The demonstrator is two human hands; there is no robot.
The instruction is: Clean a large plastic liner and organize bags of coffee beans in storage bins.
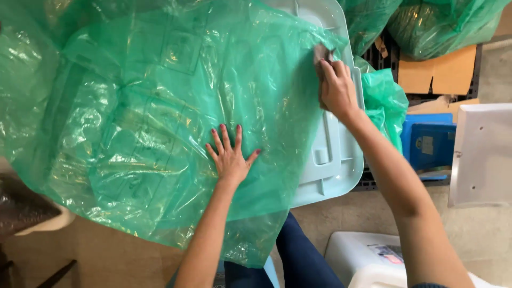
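While the left hand (230, 159) lies flat w/ fingers spread on the green bag (160, 122), the right hand (337, 88) has its grip pinched shut on a small grey rag (321, 53), pressed at the bag's upper right edge where the plastic meets the lid (336, 160). Bag is translucent and drapes over most of the pale blue-grey lid; only the lid's right strip and lower right corner show bare. Raised ribs and panel outlines read through the plastic, so the film sits close on the lid, tho wrinkled.

Judging from this: the step in hand looks like wiping or smoothing at the bag edge, w/ the left hand as anchor. To do it well, keep the left palm flat and firm so the film can't slide, and stroke the rag away from that palm, not toward it, else the plastic bunches. Light pressure is best near the edge; thin film can tear or ride up on the ribs. Rag grip should stay tight, as only a corner of the rag pokes out past the fingers.

Around: more stuffed green bags (437, 24) top right, cardboard (442, 72) under them on a black crate, a blue box (429, 141) right of the lid, a white panel (482, 154) at far right, a white tub (362, 256) below by the person's knee. Floor is tiled, beige.
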